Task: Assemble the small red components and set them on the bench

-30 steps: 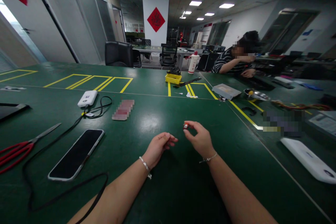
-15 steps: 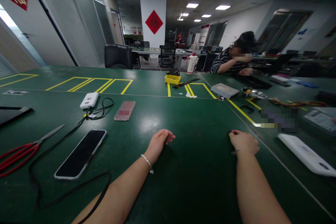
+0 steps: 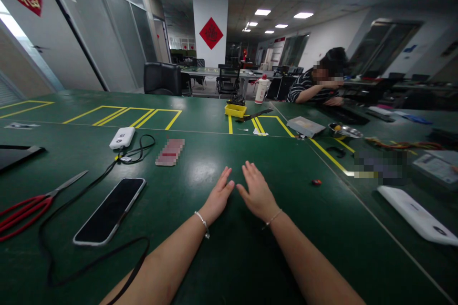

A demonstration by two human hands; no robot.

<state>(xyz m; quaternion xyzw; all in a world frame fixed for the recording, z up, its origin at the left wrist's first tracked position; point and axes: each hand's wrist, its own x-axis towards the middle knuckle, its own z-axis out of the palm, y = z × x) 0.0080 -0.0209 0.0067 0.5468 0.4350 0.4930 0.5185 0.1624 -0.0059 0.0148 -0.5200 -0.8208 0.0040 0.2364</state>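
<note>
Left hand (image 3: 217, 198), right hand (image 3: 258, 194) held just apart, grips unclenched, empty; red piece (image 3: 317, 182) lay rightward on surface (image 3: 286, 159), perhaps for easy reach.

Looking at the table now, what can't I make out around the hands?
All in the head view:
- Small red piece: too small to identify.
- Palms of the left hand and right hand: mostly hidden by the backs of the hands.
- Red-handled scissors: handle ends cut off by the left edge.
- Flat black object: cut off by the left edge.
- Pinkish rectangle: details hidden by pixelation.
</note>
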